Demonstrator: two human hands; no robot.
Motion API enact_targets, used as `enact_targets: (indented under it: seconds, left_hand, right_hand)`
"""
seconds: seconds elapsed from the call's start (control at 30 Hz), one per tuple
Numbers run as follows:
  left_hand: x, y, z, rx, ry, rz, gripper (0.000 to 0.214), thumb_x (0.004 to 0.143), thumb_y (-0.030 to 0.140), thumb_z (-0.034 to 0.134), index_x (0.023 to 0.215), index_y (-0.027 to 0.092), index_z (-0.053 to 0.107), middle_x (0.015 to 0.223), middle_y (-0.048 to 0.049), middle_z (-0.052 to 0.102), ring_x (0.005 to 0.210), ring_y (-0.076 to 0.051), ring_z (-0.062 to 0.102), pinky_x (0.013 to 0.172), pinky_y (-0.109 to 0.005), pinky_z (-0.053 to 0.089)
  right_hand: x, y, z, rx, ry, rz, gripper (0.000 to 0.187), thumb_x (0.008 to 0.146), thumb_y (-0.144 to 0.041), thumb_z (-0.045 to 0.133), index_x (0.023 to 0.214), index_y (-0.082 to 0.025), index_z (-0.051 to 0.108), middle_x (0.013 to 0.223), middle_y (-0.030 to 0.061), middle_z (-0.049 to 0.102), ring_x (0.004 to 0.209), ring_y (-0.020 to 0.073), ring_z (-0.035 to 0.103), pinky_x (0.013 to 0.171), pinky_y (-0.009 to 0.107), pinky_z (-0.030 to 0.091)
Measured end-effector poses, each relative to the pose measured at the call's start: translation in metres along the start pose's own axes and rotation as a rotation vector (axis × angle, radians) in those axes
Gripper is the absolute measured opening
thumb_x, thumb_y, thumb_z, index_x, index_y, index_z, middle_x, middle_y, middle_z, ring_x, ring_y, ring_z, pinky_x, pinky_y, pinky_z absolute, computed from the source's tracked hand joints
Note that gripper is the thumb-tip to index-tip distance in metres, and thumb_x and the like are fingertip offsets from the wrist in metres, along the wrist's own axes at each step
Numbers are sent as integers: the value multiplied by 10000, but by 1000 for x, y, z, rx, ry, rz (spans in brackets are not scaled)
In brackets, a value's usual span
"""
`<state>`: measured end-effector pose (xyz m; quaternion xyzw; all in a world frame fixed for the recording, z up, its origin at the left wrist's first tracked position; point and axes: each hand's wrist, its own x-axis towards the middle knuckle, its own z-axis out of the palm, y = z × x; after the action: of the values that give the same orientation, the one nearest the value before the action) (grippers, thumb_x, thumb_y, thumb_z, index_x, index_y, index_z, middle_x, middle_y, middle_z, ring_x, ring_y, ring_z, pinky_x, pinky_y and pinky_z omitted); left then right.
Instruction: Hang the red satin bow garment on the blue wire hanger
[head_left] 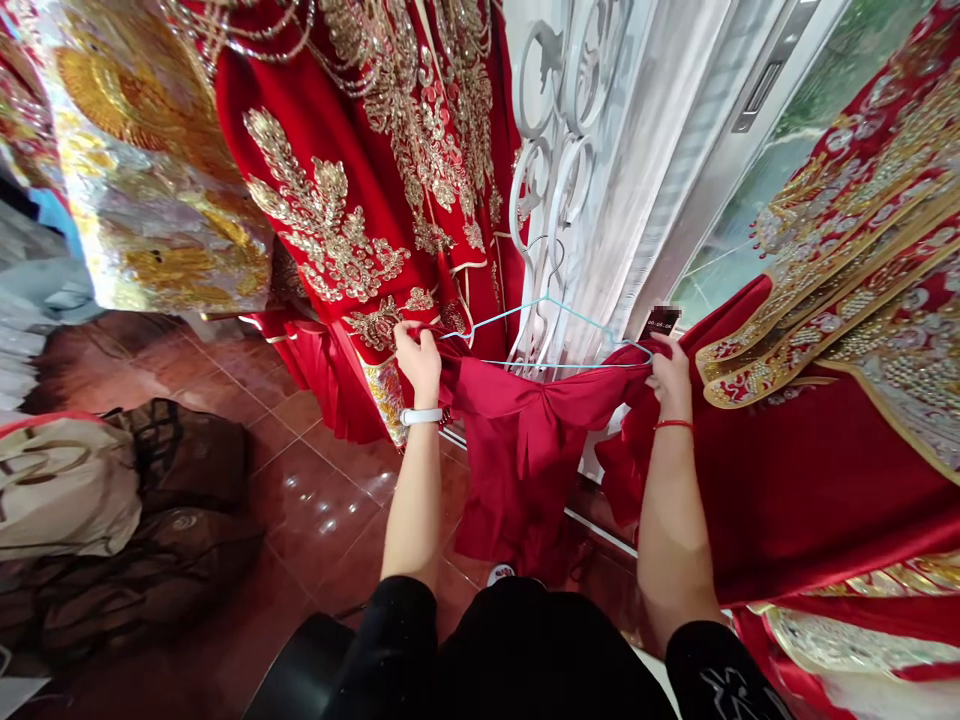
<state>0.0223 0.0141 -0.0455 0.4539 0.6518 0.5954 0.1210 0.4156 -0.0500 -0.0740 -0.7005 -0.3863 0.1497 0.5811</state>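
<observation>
You have two hands in view, your left hand (418,365) and your right hand (670,378), pinching one plain red garment (517,450) and one light-blue wire hanger (547,300), with one white wristband (421,416) on your left wrist and one red cord bracelet (673,424) on your right. Around you hang at least three embroidered gowns (360,200), beside one white scrolled grille (547,150) and one black tag (660,322). On the floor you have one beige tote (60,490) and dark mesh bags (180,450), their number impossible to tell.
</observation>
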Motion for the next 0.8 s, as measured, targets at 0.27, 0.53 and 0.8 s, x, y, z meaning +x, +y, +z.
enact_targets:
  seconds: [0.27, 0.53, 0.8]
  left_hand:
    - [-65, -83, -10, -175, -104, -102, 285, 781, 154, 467, 1031, 183, 603, 1078, -94, 695, 912, -185, 668, 859, -317, 554]
    - [-79, -102, -31, -92, -479, 23, 135, 778, 241, 534, 874, 196, 617, 920, -63, 703, 900, -211, 658, 928, -364, 514]
    - [-88, -107, -39, -247, -710, -27, 299, 718, 203, 519, 990, 184, 643, 1027, -74, 704, 990, -219, 658, 967, -365, 490]
  right_hand:
    - [-77, 49, 28, 202, 61, 20, 297, 612, -292, 547, 824, -159, 708, 808, 83, 725, 773, 225, 646, 744, 356, 542]
    - [-97, 36, 23, 85, -50, -61, 368, 704, -296, 478, 906, -163, 756, 963, 106, 766, 875, 251, 678, 850, 385, 541]
    - [-104, 6, 14, 32, -95, -91, 352, 729, -268, 451, 875, -183, 759, 855, 72, 743, 815, 237, 653, 756, 342, 540]
